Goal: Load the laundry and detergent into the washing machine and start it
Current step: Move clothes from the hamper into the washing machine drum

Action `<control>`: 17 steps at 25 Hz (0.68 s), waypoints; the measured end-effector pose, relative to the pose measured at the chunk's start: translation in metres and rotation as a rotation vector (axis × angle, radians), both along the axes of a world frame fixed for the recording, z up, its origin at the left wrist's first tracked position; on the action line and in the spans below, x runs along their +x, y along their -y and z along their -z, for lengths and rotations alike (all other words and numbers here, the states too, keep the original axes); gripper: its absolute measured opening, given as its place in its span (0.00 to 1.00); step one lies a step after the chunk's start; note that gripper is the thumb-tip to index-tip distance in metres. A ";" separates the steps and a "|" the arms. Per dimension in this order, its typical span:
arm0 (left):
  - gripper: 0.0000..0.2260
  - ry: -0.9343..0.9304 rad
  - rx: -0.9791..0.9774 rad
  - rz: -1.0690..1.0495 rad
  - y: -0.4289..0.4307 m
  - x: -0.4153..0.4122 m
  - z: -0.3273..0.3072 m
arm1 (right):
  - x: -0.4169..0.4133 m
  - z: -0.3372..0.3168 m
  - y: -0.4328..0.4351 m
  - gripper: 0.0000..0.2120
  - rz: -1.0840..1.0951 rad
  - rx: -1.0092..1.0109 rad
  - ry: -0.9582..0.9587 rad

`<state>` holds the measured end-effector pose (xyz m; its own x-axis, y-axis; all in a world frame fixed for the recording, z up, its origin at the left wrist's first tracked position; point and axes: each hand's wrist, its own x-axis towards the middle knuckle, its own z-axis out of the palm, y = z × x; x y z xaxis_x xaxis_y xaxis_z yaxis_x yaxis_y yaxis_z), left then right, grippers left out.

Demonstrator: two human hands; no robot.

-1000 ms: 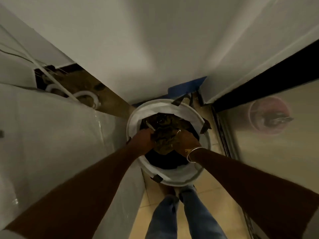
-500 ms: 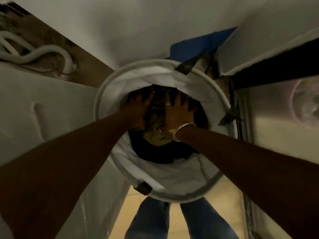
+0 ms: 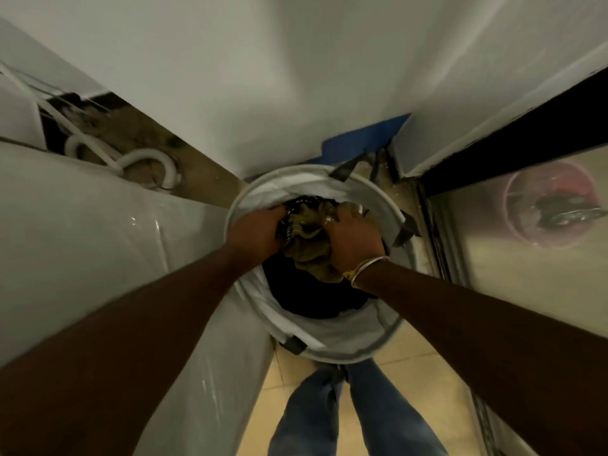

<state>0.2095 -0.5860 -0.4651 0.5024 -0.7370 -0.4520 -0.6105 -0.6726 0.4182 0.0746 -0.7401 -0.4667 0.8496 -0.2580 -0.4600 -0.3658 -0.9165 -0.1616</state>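
Observation:
A round white laundry hamper (image 3: 332, 343) stands on the floor in front of me, between the white washing machine (image 3: 82, 245) on the left and a glass door on the right. Inside lie an olive-green garment (image 3: 309, 245) and dark clothes (image 3: 312, 297). My left hand (image 3: 255, 233) and my right hand (image 3: 353, 240), with a bangle on the wrist, are both inside the hamper, fingers closed on the bundle of olive and black laundry from either side.
White hoses (image 3: 144, 159) curl behind the machine at the left. A white wall (image 3: 296, 77) rises ahead, with a blue object (image 3: 358, 143) at its foot. Behind the frosted glass door (image 3: 526, 274) sits a pink bucket (image 3: 552, 205). My jeans (image 3: 355, 413) show on the tiled floor.
My hands lay flat on the clothes half a second ago. Now their fingers have closed around the bundle, and my head has pulled back from the hamper.

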 end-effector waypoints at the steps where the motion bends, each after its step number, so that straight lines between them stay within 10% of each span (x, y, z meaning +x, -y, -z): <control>1: 0.20 0.008 -0.063 -0.033 0.001 0.000 -0.027 | 0.001 -0.021 0.002 0.20 0.032 0.020 0.022; 17: 0.09 0.270 -0.286 -0.254 -0.058 -0.034 -0.367 | -0.025 -0.358 -0.034 0.26 0.073 -0.096 0.443</control>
